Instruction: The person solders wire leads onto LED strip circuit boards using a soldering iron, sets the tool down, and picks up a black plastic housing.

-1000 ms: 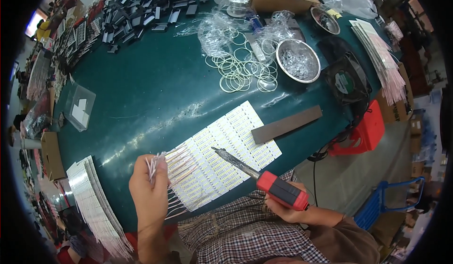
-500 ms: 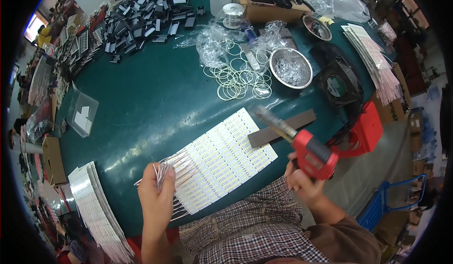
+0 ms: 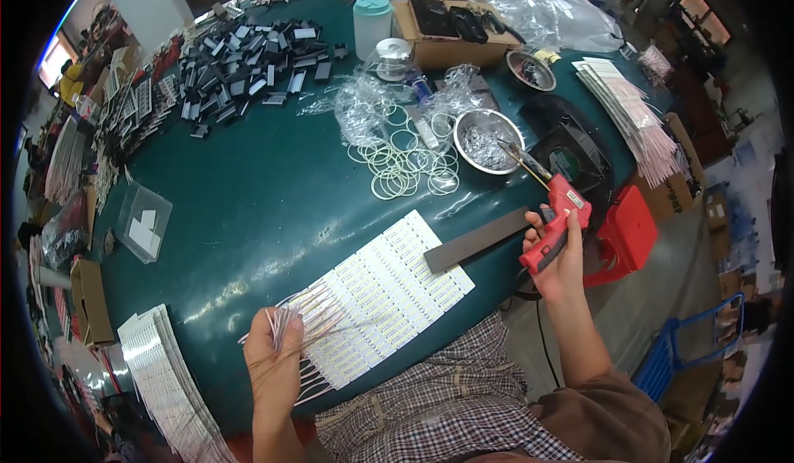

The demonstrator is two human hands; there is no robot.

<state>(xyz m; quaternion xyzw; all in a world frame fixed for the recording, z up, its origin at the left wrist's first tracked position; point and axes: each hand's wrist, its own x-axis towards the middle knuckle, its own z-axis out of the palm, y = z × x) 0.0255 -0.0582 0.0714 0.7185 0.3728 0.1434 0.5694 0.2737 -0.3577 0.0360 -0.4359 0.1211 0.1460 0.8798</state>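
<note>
Red soldering iron (image 3: 552, 215) now farther right, tip-up.

The left hand (image 3: 273, 368) hides the wire bundle's (image 3: 285, 331) lower ends; the far clutter is too small to tell.

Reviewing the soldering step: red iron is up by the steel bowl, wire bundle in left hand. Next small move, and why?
Probably bring the red-handled soldering iron in the right hand back down to the white LED strips: its tip hangs over the steel bowl, while the left hand holds the thin wires at the strips' ends.
</note>
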